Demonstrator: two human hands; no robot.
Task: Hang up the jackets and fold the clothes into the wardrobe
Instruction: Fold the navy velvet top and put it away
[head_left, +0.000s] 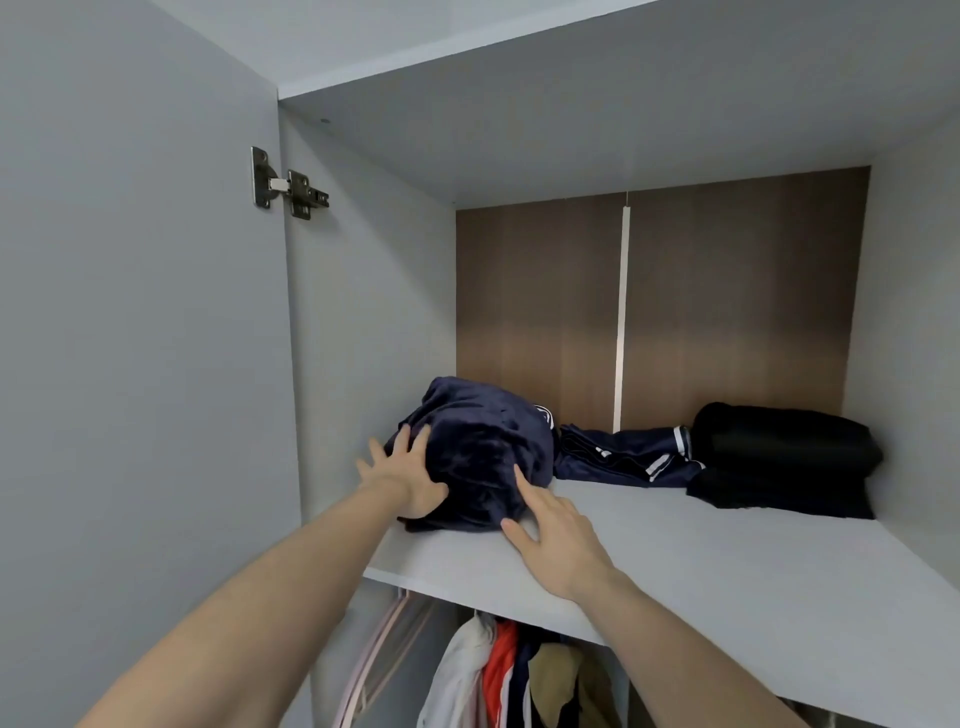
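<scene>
While spread fingers of the left hand (410, 480) press its near-left flank and the right hand (553, 535) lies flat, fingertips touching its near edge, the navy fleece bundle (483, 457), plush and rumpled, sits on the wardrobe shelf (701, 561), long axis running away from the fingers; folded garments lie rightward

Both arms reach fwd, left hand (410, 480) & right hand (558, 535) fingers straight.
</scene>
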